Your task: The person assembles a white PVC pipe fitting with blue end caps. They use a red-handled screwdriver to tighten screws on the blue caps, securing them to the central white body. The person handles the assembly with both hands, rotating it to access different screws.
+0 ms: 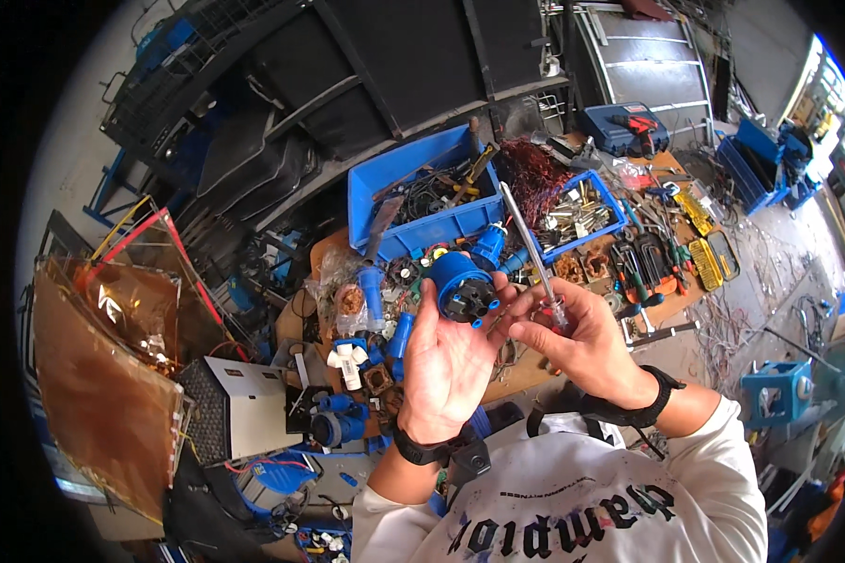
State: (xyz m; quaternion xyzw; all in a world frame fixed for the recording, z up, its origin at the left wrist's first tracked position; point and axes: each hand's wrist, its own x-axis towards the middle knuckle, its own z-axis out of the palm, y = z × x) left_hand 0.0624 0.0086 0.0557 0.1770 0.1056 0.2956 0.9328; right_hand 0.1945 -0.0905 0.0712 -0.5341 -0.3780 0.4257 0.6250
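My left hand (446, 380) is turned palm up, its fingers curled round a blue round industrial plug (455, 272). The plug's black inner face, with small blue-ended parts on it, is tipped toward me. A screwdriver (528, 235) with a long metal shaft and a clear-and-red handle is in my right hand (582, 338). Its shaft points up and away, just right of the plug and apart from it. My right fingertips come close to the left hand's fingers beneath the plug. Below, more blue plug parts (371, 296) and a white fitting (347, 364) lie on the bench.
Behind the hands stands a blue bin (432, 235) of tools and scrap. Beside it are a blue tray (620, 211) of metal pieces and a heap of dark red wire (530, 174). Pliers and clamps (652, 258) and a yellow case (707, 263) lie to the right.
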